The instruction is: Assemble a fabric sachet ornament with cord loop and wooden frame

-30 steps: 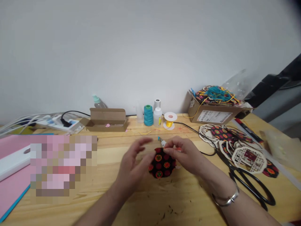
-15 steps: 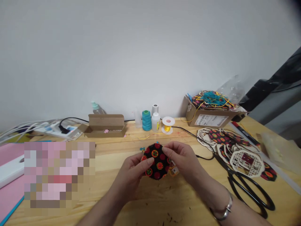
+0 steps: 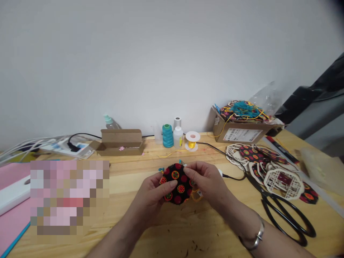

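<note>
The left hand (image 3: 153,191) and right hand (image 3: 205,179) both pinch a round black fabric piece with red dots (image 3: 177,182), held just above the middle of the wooden table (image 3: 166,233). Black scissors (image 3: 285,218) lie toward the right edge; a teal thread spool (image 3: 167,136) stands at the back edge.

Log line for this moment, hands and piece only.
left hand: holds fabric disc | right hand: pinches disc's right edge | disc: raised above table | scissors: untouched, right
</note>
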A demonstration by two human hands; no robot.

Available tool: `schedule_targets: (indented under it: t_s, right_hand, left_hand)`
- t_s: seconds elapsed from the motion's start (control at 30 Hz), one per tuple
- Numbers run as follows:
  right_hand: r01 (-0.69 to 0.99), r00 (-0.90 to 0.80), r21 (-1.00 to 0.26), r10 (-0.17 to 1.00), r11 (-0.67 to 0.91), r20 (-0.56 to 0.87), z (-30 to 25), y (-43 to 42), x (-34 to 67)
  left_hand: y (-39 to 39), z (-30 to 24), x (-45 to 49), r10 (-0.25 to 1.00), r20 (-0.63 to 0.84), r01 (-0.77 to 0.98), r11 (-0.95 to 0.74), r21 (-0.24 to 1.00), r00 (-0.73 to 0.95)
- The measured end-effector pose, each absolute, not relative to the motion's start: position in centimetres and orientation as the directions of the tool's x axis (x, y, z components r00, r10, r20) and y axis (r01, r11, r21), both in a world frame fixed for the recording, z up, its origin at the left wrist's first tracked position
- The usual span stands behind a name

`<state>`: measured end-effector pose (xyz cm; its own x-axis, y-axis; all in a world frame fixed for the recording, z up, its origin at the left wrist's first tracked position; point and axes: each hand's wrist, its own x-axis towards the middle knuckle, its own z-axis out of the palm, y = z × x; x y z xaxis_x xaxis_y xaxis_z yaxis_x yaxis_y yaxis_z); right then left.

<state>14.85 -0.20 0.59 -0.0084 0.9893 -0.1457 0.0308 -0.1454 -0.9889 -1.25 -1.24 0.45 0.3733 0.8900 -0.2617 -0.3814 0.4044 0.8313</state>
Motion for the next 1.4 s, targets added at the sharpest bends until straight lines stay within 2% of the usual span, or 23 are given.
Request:
schedule_targets:
  t_s: [0.27,0.43,0.5,0.53,0.63,0.67,0.73,0.9,1.13,1.4]
  right_hand:
    - [-0.009,0.023,-0.992,0.991,-0.129,-0.129,0.6,0.0,14.9]
    - [0.076,-0.016,-0.993,0.995,-0.092,-0.094,0.4,0.1,15.2]
    - [0.203,0.037,-0.979,0.999,0.024,0.033,0.4,0.1,15.4]
    - [0.299,0.078,-0.945,0.984,0.132,0.162,0.4,0.0,15.5]
    - [0.589,0.067,-0.675,0.806,0.444,0.588,0.7,-0.3,15.7]
    - [0.642,0.014,-0.581,0.75,0.5,0.662,0.8,-0.4,15.7]
    - [0.696,-0.08,-0.453,0.688,0.557,0.722,1.0,-0.8,15.6]
    - [0.714,-0.214,-0.308,0.615,0.628,0.759,1.2,-1.4,15.2]
    - [0.717,-0.326,-0.261,0.642,0.646,0.694,1.2,-1.9,14.9]
    - [0.751,-0.353,-0.26,0.701,0.607,0.619,1.2,-1.8,14.8]
  left_hand:
    - [-1.3,0.5,-1.5,0.882,-0.267,-0.408,0.425,0.808,0.389]
    - [-1.2,0.5,-1.4,0.885,-0.247,-0.406,0.409,0.817,0.395]
    - [-1.2,0.5,-1.3,0.885,-0.245,-0.4,0.406,0.822,0.396]
    - [-1.2,0.5,-1.3,0.885,-0.247,-0.394,0.406,0.825,0.396]
    - [-1.3,0.3,-1.3,0.883,-0.272,-0.359,0.414,0.836,0.383]
    - [-1.3,0.1,-1.3,0.882,-0.281,-0.344,0.415,0.842,0.378]
    - [-1.3,-0.2,-1.3,0.882,-0.286,-0.316,0.412,0.855,0.376]
    - [-1.3,-0.6,-1.4,0.881,-0.26,-0.256,0.378,0.89,0.395]
    - [-1.4,-0.4,-1.3,0.888,-0.26,-0.195,0.351,0.916,0.379]
    - [-1.6,0.2,-0.9,0.89,-0.228,-0.169,0.314,0.934,0.396]
